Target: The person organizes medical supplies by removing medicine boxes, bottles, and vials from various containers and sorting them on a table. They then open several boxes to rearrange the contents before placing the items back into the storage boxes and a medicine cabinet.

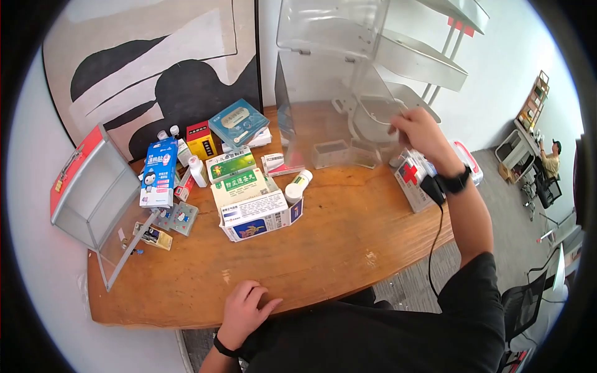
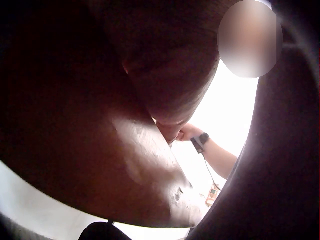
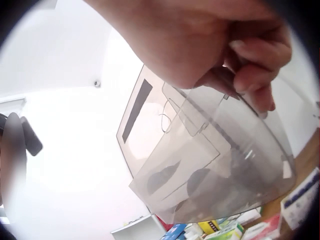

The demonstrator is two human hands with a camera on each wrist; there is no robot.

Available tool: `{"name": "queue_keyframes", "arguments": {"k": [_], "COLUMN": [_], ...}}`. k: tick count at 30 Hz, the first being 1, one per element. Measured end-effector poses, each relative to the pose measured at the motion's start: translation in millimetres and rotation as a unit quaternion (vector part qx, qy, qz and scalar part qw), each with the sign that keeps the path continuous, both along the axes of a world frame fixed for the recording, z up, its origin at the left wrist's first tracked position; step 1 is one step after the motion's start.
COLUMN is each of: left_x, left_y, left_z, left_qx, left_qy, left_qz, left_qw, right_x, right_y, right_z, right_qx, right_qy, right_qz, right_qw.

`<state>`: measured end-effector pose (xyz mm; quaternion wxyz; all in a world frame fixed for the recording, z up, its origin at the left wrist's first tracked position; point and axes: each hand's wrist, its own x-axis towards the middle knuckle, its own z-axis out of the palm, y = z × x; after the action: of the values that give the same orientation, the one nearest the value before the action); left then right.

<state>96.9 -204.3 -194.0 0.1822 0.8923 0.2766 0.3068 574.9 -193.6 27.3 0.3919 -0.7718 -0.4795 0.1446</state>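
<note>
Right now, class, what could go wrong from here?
The transparent panel could slip and drop, since the right hand holds it only by its edge. The teal box, resting atop a white box, might slide off if bumped. The black cable hanging from the wrist camera might snag on the wooden table.

Clear plastic box (image 1: pixel 311 133), at back of table (image 1: pixel 329 248). Its flap (image 3: pixel 200 165): see-through, grey-tinted, swung out at a slant, curved edge. Two small hinges (image 1: pixel 303 53) join it to an upper panel (image 1: pixel 329 22), also clear, raised. Right hand (image 1: pixel 418 135) grips flap edge.
</note>
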Motion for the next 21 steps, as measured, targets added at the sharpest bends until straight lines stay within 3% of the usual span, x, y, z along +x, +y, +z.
{"name": "queue_keyframes", "arguments": {"k": [7,11,17,19,20,21], "left_x": [-1.4,-2.4,16.1,22.4,23.4,21.9], "left_y": [0.5,3.4,-1.4,3.0,8.7,17.1], "left_z": [-1.5,13.3,47.2,52.5,57.7,65.1], "left_qx": [-0.018,-0.037,-0.117,-0.010,-0.011,0.021], "left_qy": [-0.003,0.011,0.028,0.041,0.043,0.067], "left_qz": [0.000,0.009,-0.023,-0.044,-0.042,-0.001], "left_qw": [1.000,0.999,0.993,0.998,0.998,0.998], "right_x": [-37.2,-67.4,-90.0,-96.0,-98.6,-100.1], "right_y": [-182.4,-254.5,-273.0,-262.8,-257.1,-252.3], "right_z": [-71.2,-115.6,-161.0,-162.2,-161.9,-162.4], "right_qx": [-0.082,-0.114,-0.103,-0.096,-0.087,-0.087], "right_qy": [0.121,0.150,0.128,0.089,0.047,0.047], "right_qz": [-0.050,-0.096,-0.130,-0.123,-0.120,-0.117], "right_qw": [0.988,0.977,0.978,0.984,0.988,0.988]}}
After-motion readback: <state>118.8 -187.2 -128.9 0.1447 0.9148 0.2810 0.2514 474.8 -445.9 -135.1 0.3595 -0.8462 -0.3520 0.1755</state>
